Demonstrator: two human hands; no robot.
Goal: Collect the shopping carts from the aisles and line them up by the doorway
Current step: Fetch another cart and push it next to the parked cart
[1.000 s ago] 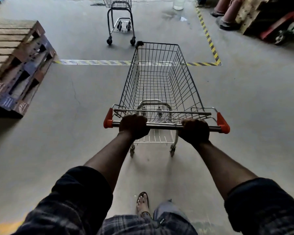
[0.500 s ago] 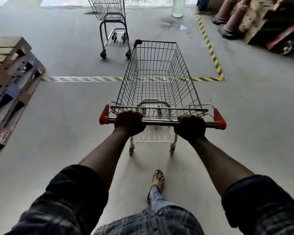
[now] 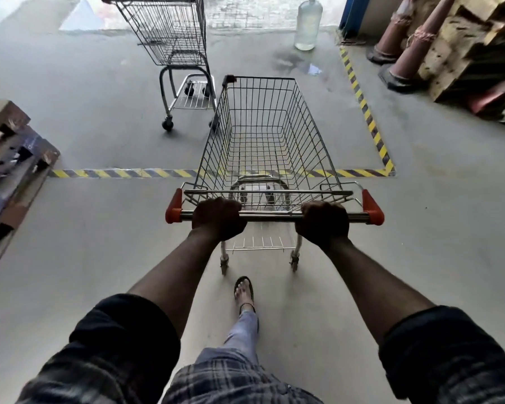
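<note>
An empty wire shopping cart [image 3: 309, 135] with orange handle ends stands straight ahead of me on the grey floor. My left hand [image 3: 217, 218] and my right hand [image 3: 322, 223] are both closed around its metal handle bar. The cart's front has crossed a yellow-black striped floor line [image 3: 123, 172]. A second, darker cart [image 3: 172, 33] stands further ahead on the left, near the bright doorway; its right rear wheel is close beside my cart's front left corner.
Stacked wooden pallets [image 3: 9, 158] lie at the left. A large clear water bottle [image 3: 308, 24] stands near the doorway. Traffic cones [image 3: 411, 53], pallets and a red pallet jack [image 3: 499, 97] crowd the right wall beyond the striped line.
The cart and I have rolled forward: its front has passed over the striped line, and the second cart and doorway are much closer. Both hands stay on the handle.
</note>
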